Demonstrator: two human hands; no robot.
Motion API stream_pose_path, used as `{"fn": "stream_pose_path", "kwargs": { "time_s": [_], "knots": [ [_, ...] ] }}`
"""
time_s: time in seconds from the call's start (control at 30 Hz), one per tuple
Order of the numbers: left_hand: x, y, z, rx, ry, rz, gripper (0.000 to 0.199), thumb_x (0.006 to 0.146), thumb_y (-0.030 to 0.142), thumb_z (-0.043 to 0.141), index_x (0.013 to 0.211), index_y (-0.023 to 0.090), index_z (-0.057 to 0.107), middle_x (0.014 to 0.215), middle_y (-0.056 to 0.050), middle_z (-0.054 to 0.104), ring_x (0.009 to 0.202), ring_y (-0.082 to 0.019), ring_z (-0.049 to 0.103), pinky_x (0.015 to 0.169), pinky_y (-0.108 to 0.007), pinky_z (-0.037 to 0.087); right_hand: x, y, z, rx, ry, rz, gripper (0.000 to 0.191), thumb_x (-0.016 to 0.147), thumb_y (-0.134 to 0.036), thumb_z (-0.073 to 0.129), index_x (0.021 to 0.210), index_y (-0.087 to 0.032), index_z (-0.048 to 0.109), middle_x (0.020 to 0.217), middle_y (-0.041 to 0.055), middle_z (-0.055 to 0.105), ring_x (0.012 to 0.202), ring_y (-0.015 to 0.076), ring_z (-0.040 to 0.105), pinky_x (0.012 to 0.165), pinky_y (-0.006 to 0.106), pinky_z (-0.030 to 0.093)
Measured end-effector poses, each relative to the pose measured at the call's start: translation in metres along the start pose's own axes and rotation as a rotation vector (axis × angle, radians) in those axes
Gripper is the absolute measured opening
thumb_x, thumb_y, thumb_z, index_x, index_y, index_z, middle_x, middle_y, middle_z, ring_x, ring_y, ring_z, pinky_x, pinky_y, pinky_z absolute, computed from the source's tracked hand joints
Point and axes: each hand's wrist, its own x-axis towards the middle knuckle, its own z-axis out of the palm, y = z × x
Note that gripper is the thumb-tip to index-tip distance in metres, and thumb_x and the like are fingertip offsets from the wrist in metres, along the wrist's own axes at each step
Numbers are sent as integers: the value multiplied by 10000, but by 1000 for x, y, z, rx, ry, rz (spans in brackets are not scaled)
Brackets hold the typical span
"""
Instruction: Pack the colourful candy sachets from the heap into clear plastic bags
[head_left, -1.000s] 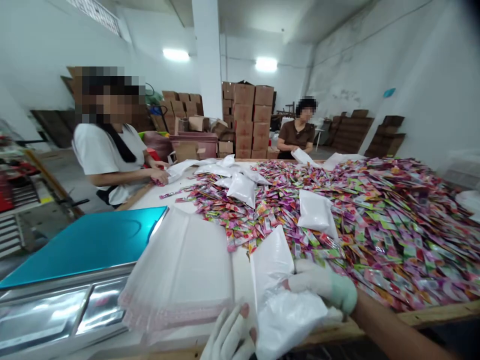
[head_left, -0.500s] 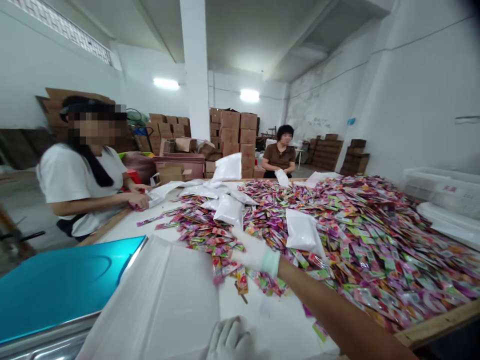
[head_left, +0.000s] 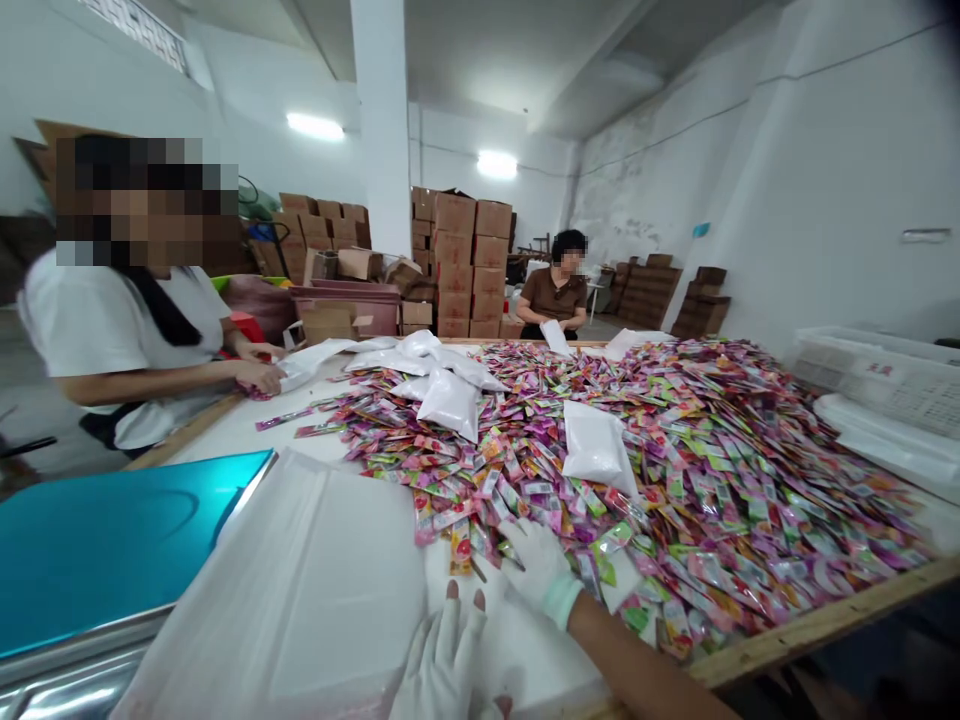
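Observation:
A big heap of colourful small sachets (head_left: 675,470) covers the table. My right hand (head_left: 536,565), in a white glove, lies with fingers spread on the sachets at the heap's near edge. My left hand (head_left: 442,660), also gloved, rests flat with fingers apart on the white tabletop, just right of a stack of flat white plastic bags (head_left: 300,590). Neither hand holds anything. Two filled white bags (head_left: 596,445) (head_left: 450,400) lie on top of the heap.
A teal metal tray (head_left: 97,540) sits at my left. A person in a white shirt (head_left: 112,330) works at the left side, another in a brown shirt (head_left: 555,295) at the far end. White crates (head_left: 877,385) stand right; the wooden table edge (head_left: 825,620) is near.
The white bag my hands held a second ago is gone from them. My right hand reached into the heap, then drew back toward me, and sachets now lie closer to the near edge.

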Motion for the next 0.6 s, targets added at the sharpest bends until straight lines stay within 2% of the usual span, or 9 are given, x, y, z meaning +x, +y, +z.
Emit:
{"fn": "stream_pose_path", "kwargs": {
  "time_s": [0.1, 0.2, 0.27, 0.33, 0.37, 0.47, 0.53, 0.6],
  "knots": [
    [1, 9, -10, -5, 14, 29, 914, 724, 366, 682, 1532, 219, 279, 1515, -157, 435, 1332, -318, 493, 1035, -408, 472, -2, -6, 5, 105, -18, -117, 356, 865, -262, 503, 1192, -236, 640, 1133, 65, 635, 1010, 217, 588, 911, 323, 439],
    [3, 13, -19, 10, 5, 25, 835, 783, 396, 642, 1524, 226, 295, 1482, -150, 478, 1312, -313, 514, 1038, -419, 468, 0, -1, 5, 206, 50, -182, 351, 918, -290, 469, 1224, -212, 623, 1159, 73, 641, 1052, 203, 585, 946, 303, 438],
    [4, 14, -23, 5, -13, 16, 779, 786, 395, 641, 1493, 228, 361, 1457, -147, 502, 1285, -311, 535, 1034, -427, 468, 1, 6, 1, 184, 159, -140, 410, 921, -355, 485, 1287, -203, 586, 1216, 97, 621, 1122, 229, 555, 1002, 343, 408],
    [5, 16, -25, -15, -33, 13, 712, 785, 390, 645, 1447, 235, 434, 1429, -133, 529, 1278, -308, 536, 1049, -438, 455, 3, 13, -3, 92, 243, -9, 535, 889, -425, 528, 1371, -192, 523, 1330, 129, 557, 1230, 277, 486, 1070, 415, 344],
    [6, 16, -25, -26, -38, 16, 687, 786, 395, 644, 1427, 233, 461, 1413, -127, 543, 1281, -308, 531, 1061, -446, 444, 4, 17, -5, 38, 244, 80, 613, 866, -458, 550, 1411, -185, 485, 1393, 147, 508, 1286, 309, 437, 1095, 461, 304],
    [6, 19, -24, -31, -47, -2, 648, 806, 423, 628, 1404, 215, 492, 1390, -128, 558, 1296, -308, 514, 1084, -460, 425, 7, 27, -8, -88, 77, 250, 729, 838, -531, 559, 1469, -191, 423, 1499, 173, 396, 1391, 392, 291, 1100, 577, 225],
    [6, 20, -23, -26, -51, -5, 634, 822, 442, 609, 1400, 205, 501, 1400, -136, 548, 1306, -310, 505, 1084, -464, 427, 6, 30, -9, -116, -34, 221, 707, 848, -558, 538, 1464, -229, 430, 1505, 157, 394, 1418, 409, 236, 1088, 605, 205],
    [6, 20, -20, -27, -51, -8, 618, 833, 448, 589, 1394, 201, 511, 1410, -140, 540, 1306, -312, 508, 1079, -471, 432, 3, 29, -11, -115, -62, 148, 665, 854, -566, 527, 1440, -262, 454, 1483, 136, 422, 1402, 394, 268, 1081, 594, 221]
  ]
}}
